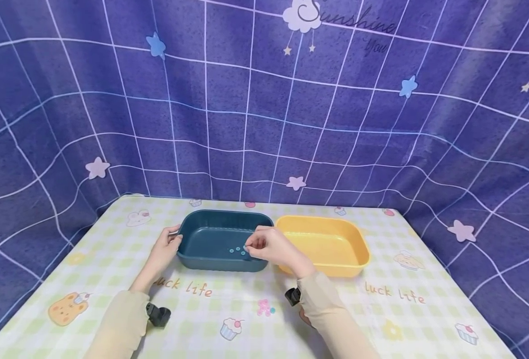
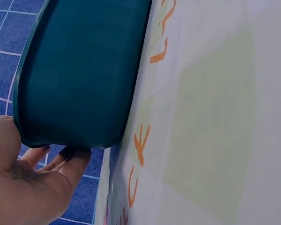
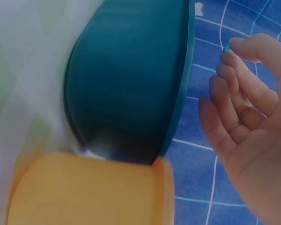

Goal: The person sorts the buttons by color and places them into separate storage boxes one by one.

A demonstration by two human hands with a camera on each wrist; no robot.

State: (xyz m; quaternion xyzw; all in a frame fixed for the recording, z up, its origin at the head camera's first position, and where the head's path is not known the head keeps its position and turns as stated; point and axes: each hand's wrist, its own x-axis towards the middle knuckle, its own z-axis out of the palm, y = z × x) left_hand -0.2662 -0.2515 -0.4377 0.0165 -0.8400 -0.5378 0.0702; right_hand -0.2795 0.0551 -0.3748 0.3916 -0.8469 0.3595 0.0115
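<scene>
A dark teal basin [image 1: 221, 264] stands on the table to the left of a yellow basin [image 1: 350, 270]. My left hand [image 1: 166, 248] grips the teal basin's left end; in the left wrist view the thumb lies at the rim and the fingers [image 2: 75, 164] bend behind the end wall. Over the teal basin's right side, my right hand [image 1: 271, 245] pinches a small teal disc [image 3: 226, 47] between thumb and forefinger. Several similar discs [image 1: 231, 251] lie on the basin floor just left of the fingertips, some partly hidden by the hand.
A small pink cluster [image 1: 263, 307] with a teal round spot [image 1: 272, 310] beside it shows on the tablecloth [image 1: 192, 319] between the forearms. A purple-blue grid curtain [image 1: 246, 124] hangs behind the table and round its sides. The two basins stand side by side, ends close together.
</scene>
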